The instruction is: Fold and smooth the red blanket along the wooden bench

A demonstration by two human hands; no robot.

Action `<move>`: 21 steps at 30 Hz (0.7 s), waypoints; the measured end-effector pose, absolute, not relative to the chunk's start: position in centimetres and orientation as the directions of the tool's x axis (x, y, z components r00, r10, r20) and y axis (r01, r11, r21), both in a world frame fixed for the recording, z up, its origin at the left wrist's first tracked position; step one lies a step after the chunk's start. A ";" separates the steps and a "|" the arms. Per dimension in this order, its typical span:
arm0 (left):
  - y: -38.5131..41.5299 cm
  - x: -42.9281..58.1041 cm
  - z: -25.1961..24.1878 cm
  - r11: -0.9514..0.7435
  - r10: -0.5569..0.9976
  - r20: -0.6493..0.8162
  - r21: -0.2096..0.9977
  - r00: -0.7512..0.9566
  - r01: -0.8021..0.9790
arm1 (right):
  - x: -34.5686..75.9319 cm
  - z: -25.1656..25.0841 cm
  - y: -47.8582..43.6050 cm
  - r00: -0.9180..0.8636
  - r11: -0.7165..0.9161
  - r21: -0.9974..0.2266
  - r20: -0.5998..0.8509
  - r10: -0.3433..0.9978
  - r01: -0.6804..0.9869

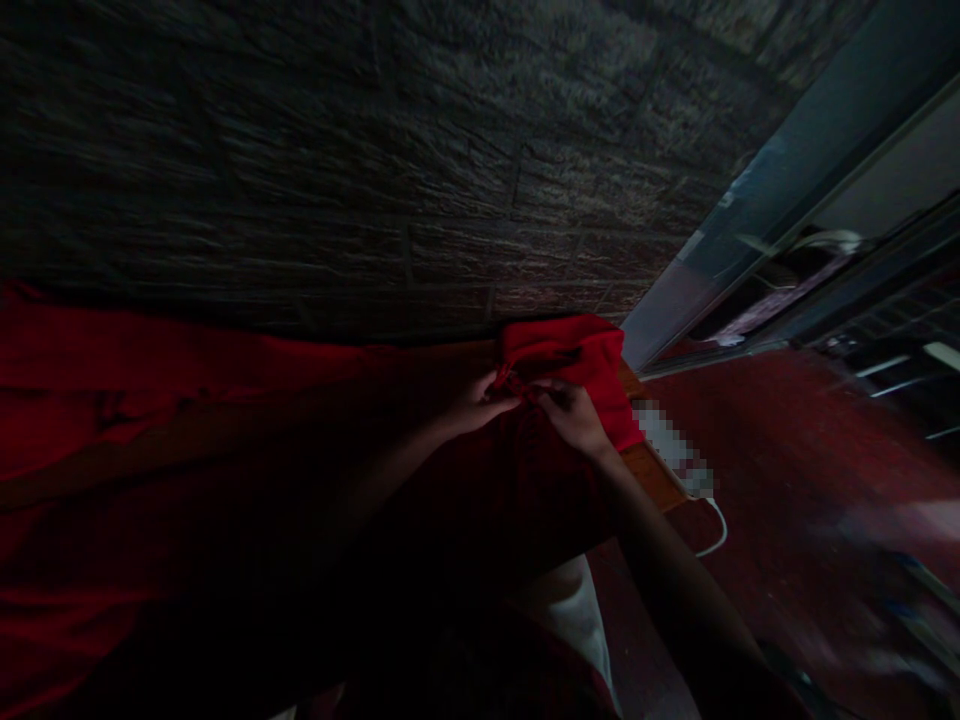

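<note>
A red cloth (581,345) lies over the right end of a wooden table, part of it bunched up between my hands. My left hand (484,405) pinches the gathered edge of this cloth from the left. From the right, my right hand (570,412) grips the same bunched part, thumb and fingers pressed together. The fingertips of both hands are close to each other. Deep shadow hides the cloth below my hands. More red fabric (150,350) stretches along the left side of the table.
A dark stone-block wall (450,170) rises behind the wooden table (656,475). At the table's right end lies a blurred-out pale object (671,450) with a white cable (721,530). Beyond are a red floor (780,440) and a grey door frame (697,250).
</note>
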State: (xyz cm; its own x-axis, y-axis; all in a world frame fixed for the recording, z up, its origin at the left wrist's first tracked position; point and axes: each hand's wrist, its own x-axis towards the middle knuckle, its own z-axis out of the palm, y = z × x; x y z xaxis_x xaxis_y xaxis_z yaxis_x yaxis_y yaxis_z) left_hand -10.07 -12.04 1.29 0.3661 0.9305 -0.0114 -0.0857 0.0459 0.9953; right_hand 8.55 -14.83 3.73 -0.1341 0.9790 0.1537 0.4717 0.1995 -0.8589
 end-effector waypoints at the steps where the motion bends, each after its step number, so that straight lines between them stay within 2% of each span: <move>1: -12.2 -10.0 1.4 0.068 0.927 -0.020 0.991 0.375 -0.115 | 8.4 3.6 -14.8 -0.136 0.212 -0.857 0.166 0.977 0.471; 7: -12.6 -9.7 1.1 0.193 0.935 -0.130 0.967 0.329 -0.166 | 7.9 3.9 -15.2 -0.098 0.219 -0.822 0.198 0.975 0.526; 11: -12.2 -9.7 0.6 0.265 0.935 -0.181 0.928 0.305 -0.263 | 7.3 4.8 -16.1 -0.125 0.273 -0.774 0.247 0.961 0.571; 15: -11.8 -10.0 0.5 0.346 0.917 -0.259 0.895 0.303 -0.281 | 6.3 5.2 -16.6 -0.201 0.277 -0.695 0.191 0.961 0.664; 18: -11.7 -10.2 0.2 0.248 0.934 -0.171 0.943 0.314 -0.223 | 6.0 4.9 -17.3 -0.222 0.289 -0.638 0.185 0.957 0.713; 21: -11.7 -10.2 -0.5 0.022 0.969 0.006 0.994 0.248 -0.109 | 6.4 4.5 -19.5 -0.162 0.346 -0.541 0.360 0.919 0.766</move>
